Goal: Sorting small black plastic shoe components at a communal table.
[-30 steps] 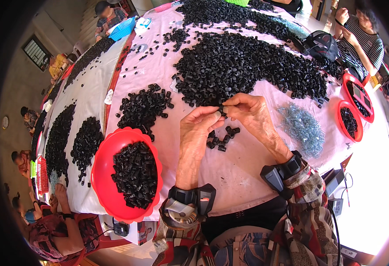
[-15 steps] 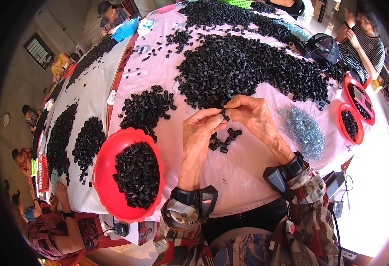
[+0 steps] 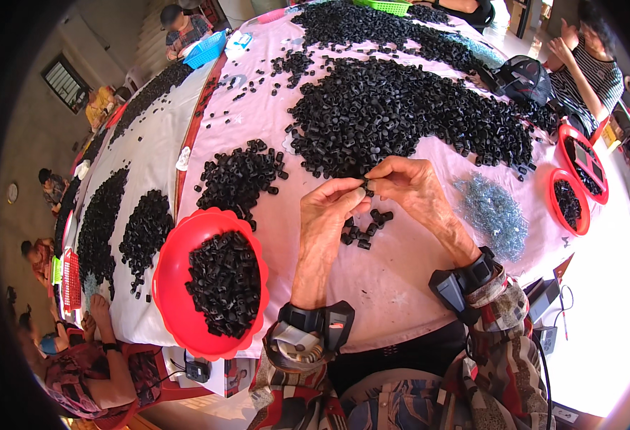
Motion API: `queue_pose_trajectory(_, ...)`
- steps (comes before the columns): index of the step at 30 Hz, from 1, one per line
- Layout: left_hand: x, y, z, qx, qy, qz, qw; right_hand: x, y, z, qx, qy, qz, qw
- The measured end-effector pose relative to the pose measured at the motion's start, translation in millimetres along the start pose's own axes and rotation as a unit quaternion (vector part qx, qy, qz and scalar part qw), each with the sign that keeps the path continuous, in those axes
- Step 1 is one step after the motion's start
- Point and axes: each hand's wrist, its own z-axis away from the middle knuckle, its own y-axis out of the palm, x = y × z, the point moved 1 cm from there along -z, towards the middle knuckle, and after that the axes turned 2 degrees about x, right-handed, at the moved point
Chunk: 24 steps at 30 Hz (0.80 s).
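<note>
My left hand [image 3: 331,208] and my right hand [image 3: 406,183] meet above the pink cloth, fingertips pinched together on a small black cap-like piece [image 3: 367,184]. Fingers cover most of that piece, so its exact form is hidden. Just under the hands lies a small group of loose black pieces [image 3: 363,235]. Beyond the fingertips spreads a large heap of black pieces [image 3: 372,107]. A smaller black heap [image 3: 239,175] sits to the left of my left hand. To the right of my right hand is a pile of clear bluish small parts [image 3: 493,215].
A red scalloped bowl [image 3: 171,279] of black pieces stands at the near left. Two red trays [image 3: 582,222] are at the right, near a black cap [image 3: 523,77]. A blue basket [image 3: 206,50] lies far left. Co-workers sit around the table, one in a striped top [image 3: 598,79].
My hands stay together on the small black piece, with barely any finger movement. The whole view has shifted slightly. The person at the right has moved their raised hands.
</note>
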Motion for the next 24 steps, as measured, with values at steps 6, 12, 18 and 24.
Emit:
queue_pose_trajectory(6,-2,-1,3,0.006,0.011,0.012,1.0,7,2,0,-0.005,0.046,0.019,0.999)
queue_pose_trajectory(12,3,-6,0,0.002,0.021,0.013,1.0,2,5,3,-0.001,0.029,0.029,0.999)
queue_pose_trajectory(18,4,-6,-1,-0.039,-0.003,-0.031,0.999,7,13,3,0.025,-0.11,0.226,0.968)
queue_pose_trajectory(24,3,-1,1,-0.017,-0.008,0.026,1.0,3,21,3,-0.036,-0.151,0.295,0.943)
